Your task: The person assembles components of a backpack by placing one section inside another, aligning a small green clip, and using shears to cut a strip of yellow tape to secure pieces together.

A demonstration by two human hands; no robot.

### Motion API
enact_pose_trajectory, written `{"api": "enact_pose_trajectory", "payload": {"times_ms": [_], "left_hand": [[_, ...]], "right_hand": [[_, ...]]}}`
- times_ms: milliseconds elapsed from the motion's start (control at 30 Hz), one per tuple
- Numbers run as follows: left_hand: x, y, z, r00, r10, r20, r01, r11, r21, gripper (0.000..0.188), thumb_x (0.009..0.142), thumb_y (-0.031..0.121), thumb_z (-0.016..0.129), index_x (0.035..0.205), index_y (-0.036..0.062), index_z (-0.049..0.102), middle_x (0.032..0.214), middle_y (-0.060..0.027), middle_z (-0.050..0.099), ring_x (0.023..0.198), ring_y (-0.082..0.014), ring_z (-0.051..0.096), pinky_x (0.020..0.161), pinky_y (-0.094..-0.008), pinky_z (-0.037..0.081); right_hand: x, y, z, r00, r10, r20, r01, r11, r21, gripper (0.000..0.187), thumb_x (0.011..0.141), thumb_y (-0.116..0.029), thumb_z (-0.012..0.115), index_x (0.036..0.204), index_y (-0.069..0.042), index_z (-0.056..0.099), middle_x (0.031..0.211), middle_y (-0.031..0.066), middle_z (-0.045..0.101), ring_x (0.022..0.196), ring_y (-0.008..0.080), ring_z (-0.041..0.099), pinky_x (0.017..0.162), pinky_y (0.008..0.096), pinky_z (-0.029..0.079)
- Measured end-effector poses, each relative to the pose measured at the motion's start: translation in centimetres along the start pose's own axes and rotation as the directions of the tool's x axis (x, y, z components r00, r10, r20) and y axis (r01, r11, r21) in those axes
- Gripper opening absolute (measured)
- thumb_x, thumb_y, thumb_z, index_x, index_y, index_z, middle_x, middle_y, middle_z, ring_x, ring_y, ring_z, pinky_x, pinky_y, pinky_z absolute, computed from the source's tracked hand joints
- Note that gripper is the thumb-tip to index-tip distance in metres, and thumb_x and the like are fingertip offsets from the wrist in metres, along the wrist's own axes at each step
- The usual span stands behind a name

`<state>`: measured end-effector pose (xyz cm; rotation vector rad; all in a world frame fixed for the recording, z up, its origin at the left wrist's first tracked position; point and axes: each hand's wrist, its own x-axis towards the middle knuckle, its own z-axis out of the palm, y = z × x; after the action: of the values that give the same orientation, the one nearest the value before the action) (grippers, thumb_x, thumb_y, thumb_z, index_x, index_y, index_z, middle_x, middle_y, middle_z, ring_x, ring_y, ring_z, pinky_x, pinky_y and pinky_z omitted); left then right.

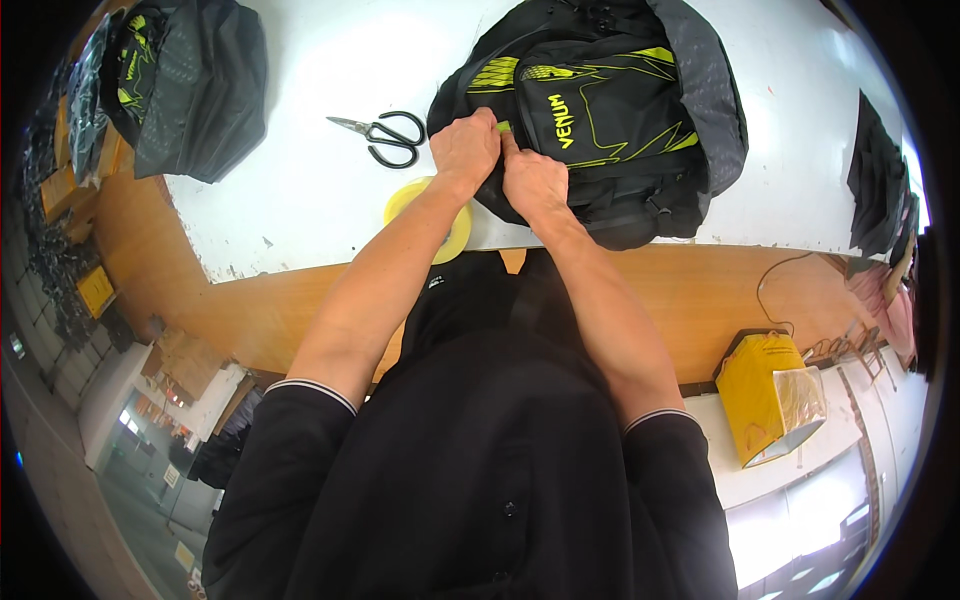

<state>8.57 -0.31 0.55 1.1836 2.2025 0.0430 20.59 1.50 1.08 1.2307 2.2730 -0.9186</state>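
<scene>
A black backpack (630, 105) with yellow-green lines and lettering lies on the white table, its grey outer cover spread along the right side. Both hands meet at the bag's left side, around a small yellow-green tab (503, 127). My left hand (465, 155) is closed, with its fingertips pinching at the tab's left. From the other side my right hand (537, 183) grips at the tab with its fingers curled. Left of the bag lie black-handled scissors (385, 138), blades pointing left. Partly under my left forearm is a roll of yellow tape (458, 232).
Another black and grey backpack (195, 90) sits at the table's far left. Dark flat pieces (877, 180) lie at the right end. The white table's front edge (300, 268) runs close before me. A yellow box (755, 395) stands lower right. At the right rim a person in pink (888, 300) shows.
</scene>
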Motion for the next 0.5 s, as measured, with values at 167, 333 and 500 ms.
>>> {"api": "enact_pose_trajectory", "payload": {"times_ms": [167, 333, 500], "left_hand": [[-0.08, 0.17, -0.13, 1.0, 0.011, 0.012, -0.012, 0.999, 0.032, 0.021, 0.087, 0.028, 0.055, 0.096, 0.0134, 0.067, 0.084, -0.0155, 0.07, 0.082, -0.0356, 0.068, 0.072, -0.0454, 0.052], [0.18, -0.19, 0.17, 1.0, 0.007, 0.012, -0.008, 0.997, 0.075, 0.021, 0.087, 0.028, 0.055, 0.097, 0.0135, 0.067, 0.083, -0.0166, 0.07, 0.08, -0.0365, 0.067, 0.071, -0.0469, 0.052], [-0.29, -0.66, 0.73, 0.992, 0.083, -0.096, -0.077, 0.995, 0.062, 0.014, 0.086, 0.025, 0.059, 0.086, 0.0114, 0.058, 0.075, -0.0123, 0.069, 0.073, -0.0345, 0.067, 0.064, -0.0471, 0.052]], "right_hand": [[0.5, -0.42, -0.91, 0.994, 0.051, 0.095, -0.05, 0.999, -0.011, 0.045, 0.091, -0.01, 0.04, 0.136, -0.007, 0.044, 0.1, 0.0168, 0.07, 0.092, 0.0305, 0.069, 0.076, 0.0434, 0.054], [0.55, -0.19, -0.75, 0.995, 0.039, 0.097, -0.035, 0.999, -0.036, 0.048, 0.091, -0.01, 0.04, 0.139, -0.008, 0.042, 0.1, 0.0157, 0.07, 0.092, 0.0301, 0.069, 0.075, 0.0426, 0.054], [0.46, 0.15, -0.04, 0.998, 0.043, 0.037, -0.042, 0.999, -0.033, 0.049, 0.092, -0.01, 0.036, 0.14, -0.011, 0.043, 0.096, 0.0154, 0.071, 0.087, 0.0311, 0.069, 0.072, 0.0431, 0.054]]}}
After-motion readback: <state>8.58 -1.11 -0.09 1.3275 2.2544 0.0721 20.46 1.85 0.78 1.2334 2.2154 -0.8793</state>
